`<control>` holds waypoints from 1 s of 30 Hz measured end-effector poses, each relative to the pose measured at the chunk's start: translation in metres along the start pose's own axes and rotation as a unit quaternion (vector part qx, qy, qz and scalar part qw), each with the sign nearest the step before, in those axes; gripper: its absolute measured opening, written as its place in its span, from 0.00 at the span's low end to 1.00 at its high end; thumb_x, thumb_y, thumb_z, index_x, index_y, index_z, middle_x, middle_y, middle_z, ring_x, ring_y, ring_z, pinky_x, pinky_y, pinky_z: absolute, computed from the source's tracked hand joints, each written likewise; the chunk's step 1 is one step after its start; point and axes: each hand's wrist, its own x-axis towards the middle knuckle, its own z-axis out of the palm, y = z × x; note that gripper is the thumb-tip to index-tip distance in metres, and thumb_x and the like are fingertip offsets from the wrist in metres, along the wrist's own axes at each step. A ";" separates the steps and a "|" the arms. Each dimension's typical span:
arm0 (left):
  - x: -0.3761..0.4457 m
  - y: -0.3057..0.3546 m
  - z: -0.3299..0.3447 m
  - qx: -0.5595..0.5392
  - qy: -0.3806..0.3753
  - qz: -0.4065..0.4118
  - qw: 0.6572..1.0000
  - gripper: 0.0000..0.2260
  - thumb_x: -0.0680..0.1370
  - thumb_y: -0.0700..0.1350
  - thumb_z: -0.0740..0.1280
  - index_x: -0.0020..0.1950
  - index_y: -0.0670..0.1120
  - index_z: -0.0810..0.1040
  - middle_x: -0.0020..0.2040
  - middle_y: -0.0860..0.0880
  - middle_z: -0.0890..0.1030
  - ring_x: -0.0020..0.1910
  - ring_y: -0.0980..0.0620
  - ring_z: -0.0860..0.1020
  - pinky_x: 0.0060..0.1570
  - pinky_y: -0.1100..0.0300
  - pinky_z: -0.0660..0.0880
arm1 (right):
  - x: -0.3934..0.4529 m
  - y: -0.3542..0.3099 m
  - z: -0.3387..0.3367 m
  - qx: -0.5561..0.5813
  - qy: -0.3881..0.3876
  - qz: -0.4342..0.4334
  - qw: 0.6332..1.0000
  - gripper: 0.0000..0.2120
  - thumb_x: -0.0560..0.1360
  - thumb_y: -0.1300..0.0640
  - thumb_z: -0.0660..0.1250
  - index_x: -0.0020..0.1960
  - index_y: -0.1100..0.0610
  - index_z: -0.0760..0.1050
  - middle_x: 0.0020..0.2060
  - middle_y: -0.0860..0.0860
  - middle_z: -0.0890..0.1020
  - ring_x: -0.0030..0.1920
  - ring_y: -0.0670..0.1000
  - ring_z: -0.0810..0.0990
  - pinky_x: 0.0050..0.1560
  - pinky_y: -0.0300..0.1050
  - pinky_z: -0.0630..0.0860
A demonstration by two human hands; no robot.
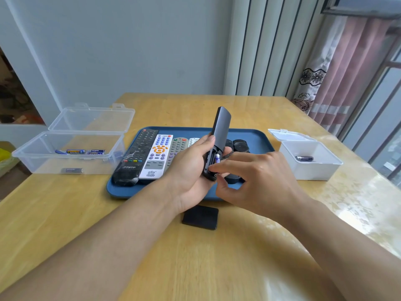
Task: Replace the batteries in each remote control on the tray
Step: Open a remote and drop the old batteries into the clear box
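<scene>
One battery in, one slot to sort out

Two hands are busy over the blue tray [121, 187]. My left hand [191, 170] grips a dark remote [219, 131] upright with its back open, and the right hand [258, 177] has fingertips pinching at the bottom of the battery bay, where one purple battery [217, 158] sits. So we're mid-swap on this remote; I honestly can't tell if that cell is going in or coming out. Either way the next move needs a careful fingertip push against the spring end, then the black cover [200, 217], lying on the worktop [86, 213] just in front of the tray, has to slide back on.

Counting stuff: four remotes lie side by side on the tray, a black one [135, 157], a white one [157, 157], a grey one [179, 145] and a pale one mostly hidden behind my hand. Some round dark things sit behind too, not sure what they are. The clear box [67, 148] on the left holds roughly four or five batteries. The white box [310, 157] on the right holds one battery [304, 158].
</scene>
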 end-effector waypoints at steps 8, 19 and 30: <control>0.004 0.009 -0.005 -0.009 0.022 -0.029 0.999 0.13 0.85 0.46 0.60 0.66 0.45 0.77 0.48 0.43 0.82 0.36 0.50 0.83 0.35 0.59 0.80 | -0.001 0.014 0.000 0.032 -0.060 -0.040 0.997 0.11 0.76 0.50 0.69 0.56 0.45 0.84 0.46 0.40 0.85 0.36 0.47 0.82 0.26 0.45 0.74; 0.009 0.026 -0.013 -0.087 0.123 0.054 0.987 0.13 0.85 0.45 0.60 0.68 0.42 0.72 0.50 0.39 0.81 0.48 0.39 0.84 0.59 0.43 0.79 | 0.006 0.010 -0.003 0.394 -0.146 0.271 0.866 0.04 0.82 0.57 0.61 0.50 0.55 0.73 0.40 0.51 0.84 0.31 0.41 0.72 0.35 0.31 0.68; -0.011 0.107 -0.091 -0.100 0.152 0.215 0.959 0.10 0.85 0.44 0.59 0.64 0.43 0.74 0.47 0.40 0.81 0.40 0.42 0.84 0.52 0.47 0.83 | 0.099 -0.030 0.019 0.317 -0.377 0.276 0.825 0.05 0.82 0.59 0.64 0.53 0.51 0.77 0.31 0.46 0.78 0.29 0.46 0.74 0.33 0.38 0.72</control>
